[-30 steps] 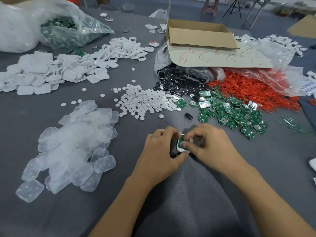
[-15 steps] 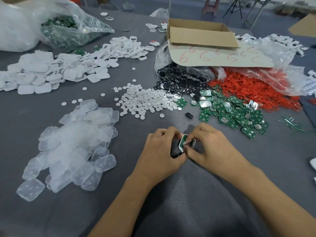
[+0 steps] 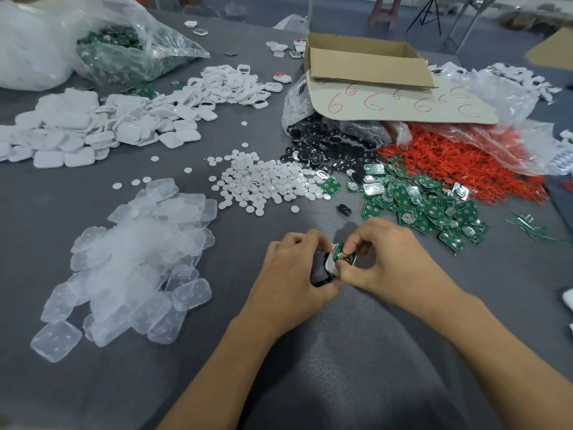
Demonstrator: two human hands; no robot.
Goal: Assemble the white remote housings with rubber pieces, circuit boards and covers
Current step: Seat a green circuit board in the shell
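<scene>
Far left there's a big plastic bag [image 3: 28, 48] stuffed with something white, can't tell what. Right beside it is a clear bag [image 3: 173, 54] holding green bagged boards [image 3: 117, 41]. So two bags on that side.

Below them on the grey table [image 3: 217, 352] sits a heap of white covers [image 3: 77, 131], way too many to count. Nearer the front is a heap of clear rubber pieces [image 3: 133, 265], same story. Moving along, there's a pile of white frames [image 3: 229, 85] with cutouts, then a scatter of little white discs [image 3: 266, 181], also past counting.

Front and middle, the left hand [image 3: 291, 274] is curled around one white housing [image 3: 329, 265]. The right hand [image 3: 393, 259] is pinching one green circuit board [image 3: 341, 254] that sits at the housing's open face. There's something dark under the housing that I can't make out. One lone black piece [image 3: 344, 210] lies on the table just beyond the hands.

Further back, a third bag [image 3: 297, 100] spills black pieces [image 3: 325, 144]. Behind it stands one open cardboard box [image 3: 366, 60], inside hidden from here. Its flap [image 3: 403, 103], scribbled with red 6s, lies over the bags.

Right of the hands is a heap of loose boards [image 3: 418, 200], dozens at least, touching a fourth bag [image 3: 511, 141] full of red rings [image 3: 465, 169]. Far right are a few thin metal clips [image 3: 527, 225].
</scene>
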